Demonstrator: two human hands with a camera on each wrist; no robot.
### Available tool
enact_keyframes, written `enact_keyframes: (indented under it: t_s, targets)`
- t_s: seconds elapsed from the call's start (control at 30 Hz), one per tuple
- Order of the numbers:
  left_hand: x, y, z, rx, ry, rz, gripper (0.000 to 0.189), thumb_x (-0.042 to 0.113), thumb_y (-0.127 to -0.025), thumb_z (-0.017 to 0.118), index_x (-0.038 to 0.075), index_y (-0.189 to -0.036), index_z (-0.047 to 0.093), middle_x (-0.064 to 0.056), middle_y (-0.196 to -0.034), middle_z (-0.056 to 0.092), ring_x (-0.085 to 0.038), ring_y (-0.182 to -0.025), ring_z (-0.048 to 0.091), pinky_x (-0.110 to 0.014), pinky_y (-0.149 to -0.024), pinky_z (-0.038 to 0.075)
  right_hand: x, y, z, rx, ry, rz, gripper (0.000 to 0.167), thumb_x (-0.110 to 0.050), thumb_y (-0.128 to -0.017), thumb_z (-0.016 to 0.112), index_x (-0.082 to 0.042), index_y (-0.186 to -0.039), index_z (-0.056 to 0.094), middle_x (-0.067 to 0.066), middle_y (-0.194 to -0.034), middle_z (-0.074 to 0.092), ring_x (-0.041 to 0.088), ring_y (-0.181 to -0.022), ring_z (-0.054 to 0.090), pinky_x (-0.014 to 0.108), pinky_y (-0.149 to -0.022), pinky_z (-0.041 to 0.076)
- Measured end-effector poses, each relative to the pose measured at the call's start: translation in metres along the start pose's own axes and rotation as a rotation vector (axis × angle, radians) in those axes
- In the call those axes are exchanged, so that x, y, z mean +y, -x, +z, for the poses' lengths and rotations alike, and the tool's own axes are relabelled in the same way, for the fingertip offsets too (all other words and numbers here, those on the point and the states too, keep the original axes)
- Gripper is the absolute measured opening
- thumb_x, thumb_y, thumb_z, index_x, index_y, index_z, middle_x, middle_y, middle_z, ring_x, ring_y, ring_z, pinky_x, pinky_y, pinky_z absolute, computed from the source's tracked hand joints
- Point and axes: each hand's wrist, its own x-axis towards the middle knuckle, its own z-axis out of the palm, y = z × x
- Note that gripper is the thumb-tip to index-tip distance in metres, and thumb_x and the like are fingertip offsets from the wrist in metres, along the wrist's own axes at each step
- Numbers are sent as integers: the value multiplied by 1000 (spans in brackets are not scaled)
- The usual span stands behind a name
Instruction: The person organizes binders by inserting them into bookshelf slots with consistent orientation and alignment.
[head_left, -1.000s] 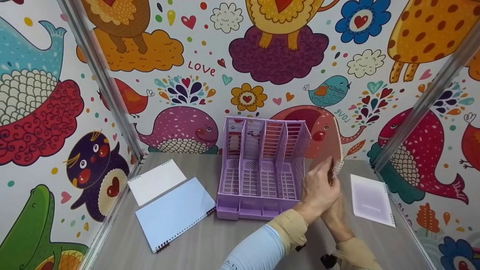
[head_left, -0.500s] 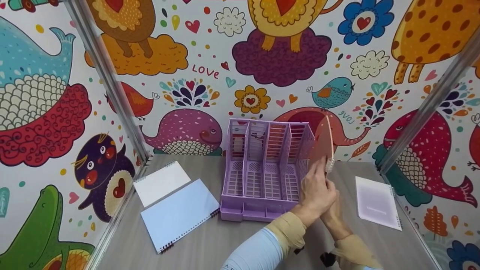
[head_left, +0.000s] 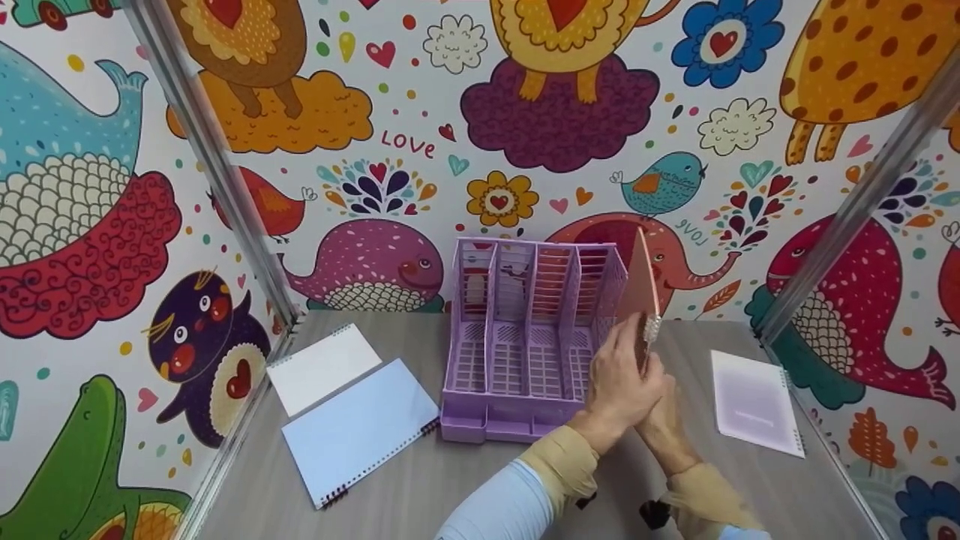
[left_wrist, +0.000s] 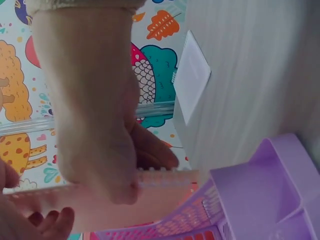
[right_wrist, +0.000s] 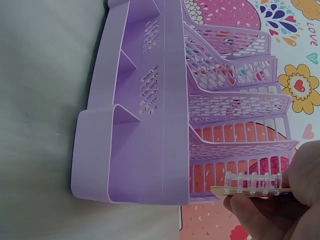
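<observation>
Both hands hold a pink-covered spiral notebook (head_left: 638,285) upright, nearly edge-on to the head camera, just right of the purple slotted file rack (head_left: 517,409). My left hand (head_left: 619,379) grips its near part beside the binding (head_left: 653,328). Lower and further right, my right hand (head_left: 662,416) also grips it, partly covered by the left. In the right wrist view, fingers and thumb pinch the notebook by its clear rings (right_wrist: 252,184), close to the rack's end compartment (right_wrist: 225,175). The left wrist view shows the notebook (left_wrist: 100,210) alongside the rack's lattice side (left_wrist: 200,210).
A white notebook (head_left: 324,369) and a larger light blue spiral notebook (head_left: 360,431) lie left of the rack, the blue one's corner close to it. A pale purple notebook (head_left: 756,403) lies at the right. Cartoon-printed walls with metal corner posts (head_left: 217,161) enclose the grey table (head_left: 397,495).
The hands have carried the pink notebook left, closer to the rack's right side, and its angle has turned slightly. The rack and the notebooks on the table stay in place.
</observation>
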Motion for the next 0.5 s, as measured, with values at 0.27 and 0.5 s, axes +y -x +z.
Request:
enact_keyframes:
  t_s: [0.27, 0.5]
  targets:
    - [-41, 9, -13, 88, 0, 75, 50, 35, -107, 66, 5, -146, 67, -12, -134, 79, -25, -121, 77, -37, -106, 62, -18, -9, 1, -96, 213, 11, 20, -7, -105, 65, -1, -86, 68, 26, -81, 77, 51, -72, 74, 70, -65, 54]
    - [-85, 14, -33, 122, -34, 57, 42, 32, -108, 67, 3, -139, 70, -14, -131, 79, -29, -121, 79, -42, -107, 64, -24, -10, 3, -115, 214, 74, 24, -13, -105, 67, -1, -84, 68, 30, -84, 79, 58, -77, 76, 71, -67, 54]
